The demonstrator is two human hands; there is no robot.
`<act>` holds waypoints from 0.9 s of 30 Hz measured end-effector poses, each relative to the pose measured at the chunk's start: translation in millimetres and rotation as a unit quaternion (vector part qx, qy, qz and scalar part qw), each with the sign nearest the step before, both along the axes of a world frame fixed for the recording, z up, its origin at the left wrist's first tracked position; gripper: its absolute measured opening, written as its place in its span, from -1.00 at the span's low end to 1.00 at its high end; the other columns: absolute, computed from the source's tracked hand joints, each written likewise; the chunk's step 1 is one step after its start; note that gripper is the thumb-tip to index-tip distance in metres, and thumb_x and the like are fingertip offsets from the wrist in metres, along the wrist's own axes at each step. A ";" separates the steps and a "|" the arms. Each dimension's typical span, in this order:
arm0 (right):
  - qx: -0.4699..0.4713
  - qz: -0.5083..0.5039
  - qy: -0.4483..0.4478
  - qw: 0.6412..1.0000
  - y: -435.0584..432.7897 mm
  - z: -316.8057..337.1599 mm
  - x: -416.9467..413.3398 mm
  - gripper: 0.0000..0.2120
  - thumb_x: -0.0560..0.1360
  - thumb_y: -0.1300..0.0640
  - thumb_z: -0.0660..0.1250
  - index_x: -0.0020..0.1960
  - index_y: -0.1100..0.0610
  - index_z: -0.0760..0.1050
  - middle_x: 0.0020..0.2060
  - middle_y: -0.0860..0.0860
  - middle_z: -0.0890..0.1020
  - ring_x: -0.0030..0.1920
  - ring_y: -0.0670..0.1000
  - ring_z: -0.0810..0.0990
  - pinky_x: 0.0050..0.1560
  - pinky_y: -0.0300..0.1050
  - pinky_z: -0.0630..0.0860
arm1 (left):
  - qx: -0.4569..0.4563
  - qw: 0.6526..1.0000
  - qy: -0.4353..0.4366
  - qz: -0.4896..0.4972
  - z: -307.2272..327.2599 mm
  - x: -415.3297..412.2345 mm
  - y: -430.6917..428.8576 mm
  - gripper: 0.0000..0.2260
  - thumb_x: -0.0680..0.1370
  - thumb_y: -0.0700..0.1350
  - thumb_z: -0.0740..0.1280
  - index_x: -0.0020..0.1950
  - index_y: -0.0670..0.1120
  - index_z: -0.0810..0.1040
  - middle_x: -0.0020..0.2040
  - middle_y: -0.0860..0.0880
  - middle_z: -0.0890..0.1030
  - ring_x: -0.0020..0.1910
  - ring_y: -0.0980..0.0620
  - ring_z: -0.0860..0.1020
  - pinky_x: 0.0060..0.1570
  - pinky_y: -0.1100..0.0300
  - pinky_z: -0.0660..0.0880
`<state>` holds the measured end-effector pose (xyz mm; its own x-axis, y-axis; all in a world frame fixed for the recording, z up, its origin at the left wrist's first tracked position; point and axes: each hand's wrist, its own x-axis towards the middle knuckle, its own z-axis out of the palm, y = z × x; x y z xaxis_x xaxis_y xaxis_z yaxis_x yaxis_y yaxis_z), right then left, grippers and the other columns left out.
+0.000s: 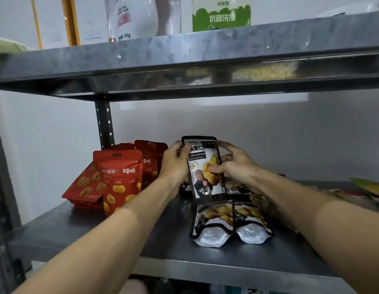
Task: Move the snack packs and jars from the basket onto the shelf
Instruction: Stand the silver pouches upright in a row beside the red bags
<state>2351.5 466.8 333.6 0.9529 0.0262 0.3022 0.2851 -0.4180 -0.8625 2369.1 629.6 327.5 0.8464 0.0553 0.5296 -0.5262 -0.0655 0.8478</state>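
Observation:
A black and white chestnut snack pack (203, 166) stands upright on the grey metal shelf (99, 236). My left hand (173, 161) grips its left edge near the top. My right hand (233, 161) pinches its right side, fingers over the front. Two more black and white packs (229, 223) lie flat in front of it, toward me. Several red snack packs (118, 179) stand and lean at the shelf's left. The basket is out of view.
The upper shelf (184, 58) hangs low overhead and carries a white bottle (131, 18) and a green-labelled container (221, 16). A perforated upright post (104, 126) stands behind the red packs. More colourful packs (358, 194) lie at the far right.

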 end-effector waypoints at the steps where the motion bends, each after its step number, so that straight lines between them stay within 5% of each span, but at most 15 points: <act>1: 0.008 -0.011 -0.016 1.000 6.2 -2.3 2.4 -0.15 0.41 0.21 0.51 0.52 -0.19 0.15 0.08 0.04 0.59 0.09 0.03 0.59 0.09 0.00 0.59 | 0.001 1.000 0.003 -0.008 -3.0 2.2 4.9 -0.90 0.66 -0.11 0.20 0.08 0.00 0.50 -0.15 0.17 0.58 -0.27 0.30 0.54 -0.34 0.50 0.43; 3: 0.028 -0.031 -0.039 0.998 20.0 -7.4 6.8 -0.05 0.41 0.27 0.50 0.55 -0.20 0.01 0.04 0.04 0.57 0.05 0.02 0.59 -0.11 -0.12 0.60 | 0.006 0.999 0.025 -0.037 -12.0 4.4 12.5 -0.86 0.65 -0.16 0.20 0.17 0.01 0.47 -0.06 0.09 0.60 -0.21 0.19 0.56 -0.31 0.41 0.52; 5: 0.040 -0.046 -0.056 0.997 32.6 -14.8 12.6 -0.01 0.41 0.32 0.49 0.55 -0.20 -0.04 0.01 0.05 0.55 0.07 0.04 0.59 -0.02 -0.05 0.62 | 0.024 0.998 0.041 -0.045 -24.9 11.2 19.8 -0.73 0.63 -0.21 0.23 0.28 0.09 0.42 0.07 0.07 0.62 0.00 0.07 0.61 -0.05 0.18 0.59; 9: 0.037 -0.033 -0.075 0.996 51.8 -29.5 24.9 -0.02 0.43 0.36 0.45 0.54 -0.25 -0.02 0.02 -0.02 0.54 0.03 0.01 0.62 -0.06 -0.15 0.63 | 0.051 0.996 0.061 -0.032 -38.8 17.6 34.9 -0.34 0.61 -0.23 0.26 0.50 0.33 0.06 0.31 0.06 0.54 0.27 0.05 0.51 0.33 -0.05 0.42; 13: 0.025 -0.020 -0.091 0.995 62.5 -41.5 39.6 -0.02 0.42 0.37 0.46 0.52 -0.29 0.01 0.19 0.02 0.54 0.14 0.03 0.60 0.12 -0.05 0.60 | 0.063 0.997 0.039 -0.022 -49.0 22.3 44.4 -0.27 0.61 -0.26 0.24 0.48 0.39 -0.03 0.40 0.07 0.45 0.36 0.08 0.42 0.40 -0.02 0.34; 19: 0.006 -0.017 -0.095 0.995 65.6 -44.3 52.6 -0.05 0.40 0.40 0.47 0.50 -0.24 0.07 0.11 -0.05 0.54 0.18 0.02 0.57 0.24 0.00 0.54 | 0.067 0.998 0.014 -0.014 -60.1 33.8 49.4 -0.25 0.61 -0.26 0.25 0.47 0.43 -0.05 0.41 0.11 0.42 0.38 0.10 0.40 0.42 -0.02 0.32; 27: -0.011 -0.034 -0.105 0.994 62.2 -51.6 58.6 -0.07 0.41 0.36 0.48 0.46 -0.30 0.06 0.05 -0.02 0.55 -0.05 -0.02 0.65 -0.15 -0.17 0.64 | 0.088 0.996 -0.007 -0.020 -65.5 39.5 49.3 -0.20 0.61 -0.26 0.24 0.35 0.56 -0.09 0.49 0.08 0.34 0.45 0.09 0.31 0.45 -0.05 0.26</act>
